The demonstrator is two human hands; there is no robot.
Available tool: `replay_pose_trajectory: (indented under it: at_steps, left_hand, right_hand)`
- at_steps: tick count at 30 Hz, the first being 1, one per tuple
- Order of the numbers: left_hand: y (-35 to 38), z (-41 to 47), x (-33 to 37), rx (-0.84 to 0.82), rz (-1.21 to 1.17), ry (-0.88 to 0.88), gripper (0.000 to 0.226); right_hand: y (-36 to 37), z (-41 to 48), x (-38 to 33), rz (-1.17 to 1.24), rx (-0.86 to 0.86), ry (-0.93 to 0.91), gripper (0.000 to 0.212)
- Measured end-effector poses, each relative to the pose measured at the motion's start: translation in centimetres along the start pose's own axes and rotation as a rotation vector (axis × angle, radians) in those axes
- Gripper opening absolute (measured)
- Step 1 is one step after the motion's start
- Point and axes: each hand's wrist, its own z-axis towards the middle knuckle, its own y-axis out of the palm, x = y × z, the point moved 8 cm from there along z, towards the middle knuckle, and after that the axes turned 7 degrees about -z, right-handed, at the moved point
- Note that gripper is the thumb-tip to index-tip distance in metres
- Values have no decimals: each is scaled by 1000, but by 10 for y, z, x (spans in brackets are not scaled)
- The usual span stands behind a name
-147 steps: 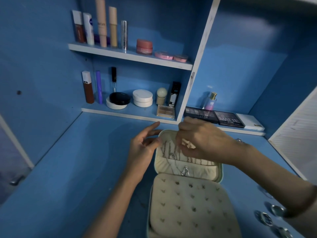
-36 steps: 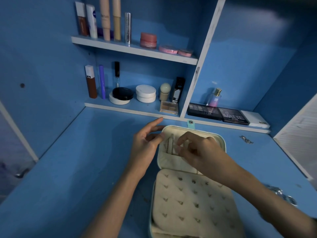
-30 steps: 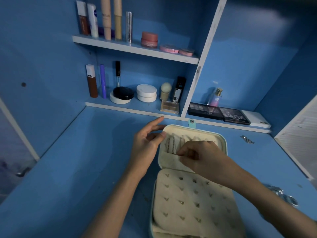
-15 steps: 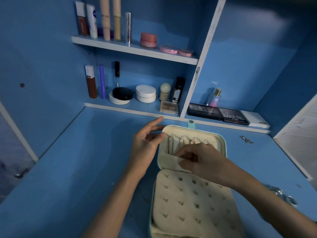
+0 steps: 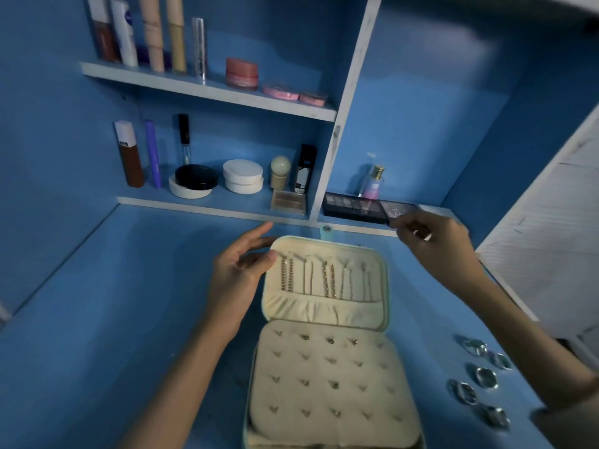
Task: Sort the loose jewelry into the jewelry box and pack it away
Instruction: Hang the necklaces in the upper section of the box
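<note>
Chains (image 5: 324, 280) hung; rings (image 5: 484, 377) loose on counter (image 5: 129, 319).
My left hand (image 5: 238, 280) lay relaxed against lid (image 5: 324, 311); right hand (image 5: 437, 247) hold unclear.

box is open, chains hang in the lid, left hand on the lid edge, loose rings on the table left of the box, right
One slip: the head view shows the rings on the table right of the jewelry box, not left. Open box, chains in its lid, left hand on its edge: all correct.

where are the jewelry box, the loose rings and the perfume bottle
jewelry box (image 5: 319, 398), head view, bare padding of its lower panel
loose rings (image 5: 484, 377), head view, middle ring of cluster
perfume bottle (image 5: 372, 185), head view, its glass body
</note>
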Motion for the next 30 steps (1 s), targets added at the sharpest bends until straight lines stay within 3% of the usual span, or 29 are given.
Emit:
replay_pose_trajectory:
  at_steps: [5, 9, 18, 26, 30]
  left_hand:
    - [0, 0, -1, -1, 13, 3, 44]
    - [0, 1, -2, 1, 26, 4, 44]
    - [0, 1, -3, -8, 22, -4, 43]
    - [0, 1, -4, -6, 21, -12, 42]
    - [0, 0, -3, -5, 34, -16, 42]
  right_hand:
    - [25, 30, 108, -194, -230, 309, 21]
    - [45, 34, 144, -299, -348, 350, 35]
    - [45, 33, 145, -185, -261, 382, 10]
    - [17, 34, 115, 39, -100, 295, 11]
    - [-6, 42, 92, 254, -31, 277, 26]
